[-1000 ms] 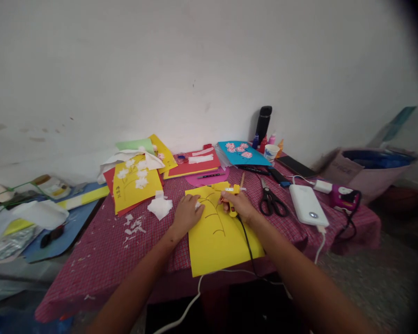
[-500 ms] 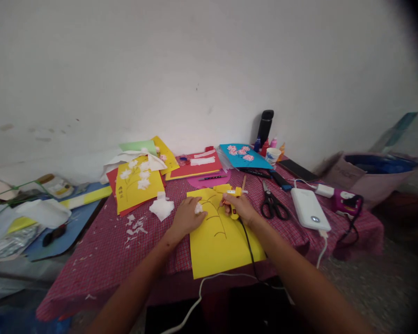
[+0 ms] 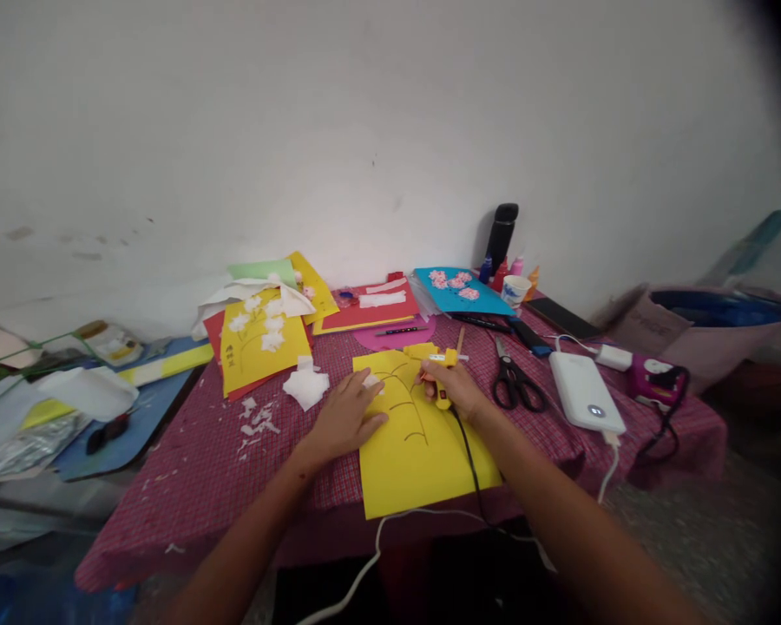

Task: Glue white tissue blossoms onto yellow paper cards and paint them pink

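- Yellow paper sheet, marked with dark curved lines, lies on the red checked tablecloth; other places are given from this sheet.
- Left hand: at the sheet's left edge, its fingers outstretched and loose, closed around nothing. White tissue shows beside the fingertips, on the sheet's upper left; whether they press it, I cannot tell.
- Right hand: over the sheet's upper right, fingers wrapped around a yellow hot-glue gun. Its black cord runs down across the sheet.
- Left of the sheet: torn white tissue close by, small white scraps farther off, and, farther back, a yellow card with white tissue flowers.
- Right of the sheet: black-handled scissors near, a white power bank beyond them.
- Behind the sheet: a red card; back and to the right, a blue card with pink blossoms and a paper cup.
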Demonstrator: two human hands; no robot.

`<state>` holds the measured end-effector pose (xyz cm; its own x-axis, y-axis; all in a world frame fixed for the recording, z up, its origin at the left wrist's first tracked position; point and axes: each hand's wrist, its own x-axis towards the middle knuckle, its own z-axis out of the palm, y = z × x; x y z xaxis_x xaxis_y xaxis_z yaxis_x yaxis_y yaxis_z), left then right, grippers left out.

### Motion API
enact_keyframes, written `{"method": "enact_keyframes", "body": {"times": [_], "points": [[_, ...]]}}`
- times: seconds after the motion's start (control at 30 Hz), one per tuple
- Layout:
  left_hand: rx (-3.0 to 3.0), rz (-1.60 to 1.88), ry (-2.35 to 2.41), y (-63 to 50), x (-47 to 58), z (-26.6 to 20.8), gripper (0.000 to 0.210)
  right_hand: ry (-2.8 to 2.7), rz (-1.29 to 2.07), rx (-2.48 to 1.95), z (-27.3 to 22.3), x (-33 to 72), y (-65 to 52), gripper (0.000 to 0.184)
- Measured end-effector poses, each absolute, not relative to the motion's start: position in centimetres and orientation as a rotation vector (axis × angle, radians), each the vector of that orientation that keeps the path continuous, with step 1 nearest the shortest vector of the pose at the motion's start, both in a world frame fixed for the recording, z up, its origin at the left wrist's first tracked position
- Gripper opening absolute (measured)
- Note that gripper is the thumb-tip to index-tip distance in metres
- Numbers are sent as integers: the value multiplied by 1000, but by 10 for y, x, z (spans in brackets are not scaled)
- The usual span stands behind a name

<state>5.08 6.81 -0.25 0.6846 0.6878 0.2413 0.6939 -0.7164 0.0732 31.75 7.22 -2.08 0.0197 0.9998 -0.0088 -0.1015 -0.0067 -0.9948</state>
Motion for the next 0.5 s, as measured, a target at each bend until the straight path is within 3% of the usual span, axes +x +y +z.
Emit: {"method": "enact_keyframes", "body": {"times": [0.5], "points": [[-2842,-385,-1225,67,48,-7,59,-1112,1252,-1161,-16,317,70,39]]}}
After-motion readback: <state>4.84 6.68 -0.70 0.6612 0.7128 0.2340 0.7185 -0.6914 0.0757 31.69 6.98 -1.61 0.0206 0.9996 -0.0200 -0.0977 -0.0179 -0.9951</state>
